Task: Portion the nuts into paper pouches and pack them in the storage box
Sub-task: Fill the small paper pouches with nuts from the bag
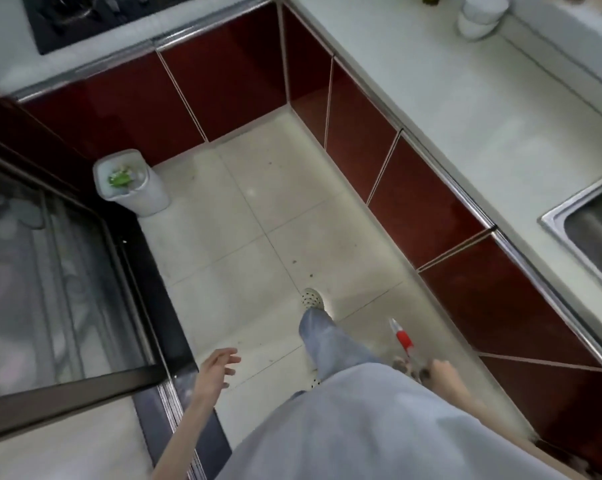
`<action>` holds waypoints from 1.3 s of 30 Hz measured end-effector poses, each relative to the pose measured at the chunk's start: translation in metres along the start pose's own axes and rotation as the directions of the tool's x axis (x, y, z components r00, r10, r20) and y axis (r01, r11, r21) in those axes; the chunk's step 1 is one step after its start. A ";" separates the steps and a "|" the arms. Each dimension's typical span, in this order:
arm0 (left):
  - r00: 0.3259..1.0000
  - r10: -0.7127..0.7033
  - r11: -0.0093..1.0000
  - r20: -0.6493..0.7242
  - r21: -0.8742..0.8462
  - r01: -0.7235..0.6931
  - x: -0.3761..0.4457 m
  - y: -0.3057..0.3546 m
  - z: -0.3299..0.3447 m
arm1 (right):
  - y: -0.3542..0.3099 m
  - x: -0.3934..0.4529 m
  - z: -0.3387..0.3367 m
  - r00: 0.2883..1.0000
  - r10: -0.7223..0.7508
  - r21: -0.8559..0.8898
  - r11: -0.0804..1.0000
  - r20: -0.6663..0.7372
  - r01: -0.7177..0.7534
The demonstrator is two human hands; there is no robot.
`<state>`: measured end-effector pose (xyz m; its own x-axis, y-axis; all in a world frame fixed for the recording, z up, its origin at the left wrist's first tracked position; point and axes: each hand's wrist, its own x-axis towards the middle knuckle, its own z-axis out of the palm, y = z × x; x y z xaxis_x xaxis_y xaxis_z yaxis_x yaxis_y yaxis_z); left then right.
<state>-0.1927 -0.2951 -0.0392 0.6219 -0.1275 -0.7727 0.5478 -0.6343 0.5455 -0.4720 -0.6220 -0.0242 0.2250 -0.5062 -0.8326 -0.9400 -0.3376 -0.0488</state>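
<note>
Person mid-stride on the kitchen floor (258,216), walking in between the cabinet runs. Left hand (218,367) hangs loose, fingers spread, holding nothing. Right hand (439,370) grips a bag (402,339) with a red band; its lower end, bunched at the fingers, looks like nuts through clear film, but it's blurred, so that's my guess. No paper pouches or storage box in view.

Step in hand, as I read it: carrying the nuts to the worktop (465,98), which runs just beside the right grip and on ahead. Sink (590,233) is ahead-right of that grip, stacked bowls (479,15) far ahead, bin (130,181) ahead-left of the free hand.

Advice: keep the bag upright, set it down flat on bare worktop short of the sink, free left hand steadies it.
</note>
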 end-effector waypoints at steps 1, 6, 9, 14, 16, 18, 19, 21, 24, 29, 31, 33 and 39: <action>1.000 -0.012 1.000 -0.004 -0.007 0.012 0.010 0.009 -0.006 | -0.018 0.010 -0.011 0.999 -0.020 -0.007 1.000 -0.028 0.020; 0.996 -0.047 0.998 -0.081 -0.051 0.043 0.058 0.053 -0.040 | -0.118 0.064 -0.079 0.985 -0.136 -0.073 0.989 -0.103 0.129; 0.987 -0.078 0.992 -0.143 -0.109 0.062 0.083 0.071 -0.056 | -0.178 0.095 -0.123 0.969 -0.226 -0.107 0.971 -0.100 0.215; 0.970 -0.171 0.976 -0.174 -0.162 0.143 0.107 0.097 -0.074 | -0.262 0.123 -0.189 0.932 -0.328 -0.132 0.942 -0.152 0.310; 0.968 -0.173 0.974 -0.180 -0.176 0.141 0.126 0.115 -0.082 | -0.289 0.135 -0.206 0.930 -0.335 -0.127 0.939 -0.148 0.319; 0.969 -0.166 0.973 -0.182 -0.188 0.131 0.151 0.137 -0.091 | -0.310 0.149 -0.217 0.932 -0.338 -0.132 0.938 -0.135 0.321; 0.974 -0.153 0.976 -0.168 -0.178 0.123 0.164 0.149 -0.095 | -0.318 0.155 -0.220 0.935 -0.329 -0.135 0.940 -0.130 0.312; 0.984 -0.115 0.985 -0.135 -0.147 0.095 0.193 0.175 -0.105 | -0.335 0.166 -0.224 0.949 -0.292 -0.128 0.952 -0.120 0.277; 0.991 -0.077 0.991 -0.107 -0.114 0.065 0.244 0.231 -0.125 | -0.357 0.178 -0.228 0.973 -0.211 -0.089 0.975 -0.089 0.203; 1.000 0.019 0.997 0.011 0.071 -0.019 0.321 0.341 -0.166 | -0.383 0.192 -0.229 0.995 -0.051 -0.010 0.999 -0.088 0.050; 0.997 0.069 0.988 0.039 0.138 -0.074 0.357 0.390 -0.179 | -0.395 0.198 -0.228 0.997 0.010 0.049 0.999 -0.078 -0.007; 0.993 0.098 0.975 0.064 0.193 -0.109 0.385 0.432 -0.190 | -0.404 0.199 -0.226 0.995 0.058 0.100 0.994 -0.085 -0.049; 0.960 0.100 0.921 0.261 0.341 -0.189 0.441 0.529 -0.175 | -0.435 0.202 -0.230 0.974 0.224 0.304 0.931 -0.043 -0.201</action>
<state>0.4693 -0.5533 -0.0351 0.5058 -0.3853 -0.7718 0.1960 -0.8200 0.5378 0.0411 -0.7602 -0.0446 0.0199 -0.6027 -0.7977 -0.9985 0.0281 -0.0461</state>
